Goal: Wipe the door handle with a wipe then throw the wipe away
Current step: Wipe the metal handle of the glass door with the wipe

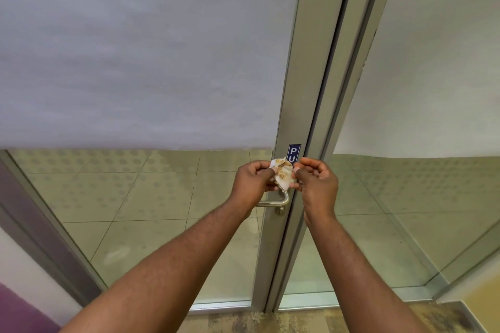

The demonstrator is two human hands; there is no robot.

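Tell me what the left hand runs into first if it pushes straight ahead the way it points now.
Most likely the wipe that the left hand already pinches together with the right hand. Past it, the metal door frame by the blue sign, just above the door handle. Depth is unclear from one view.

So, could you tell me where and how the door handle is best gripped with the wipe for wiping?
Probably along the horizontal bar of the door handle, wrapping the wipe over it from above and the left. The bar's free end points left, its bend joins the door frame on the right, and both hands, left hand and right hand, hover just above.
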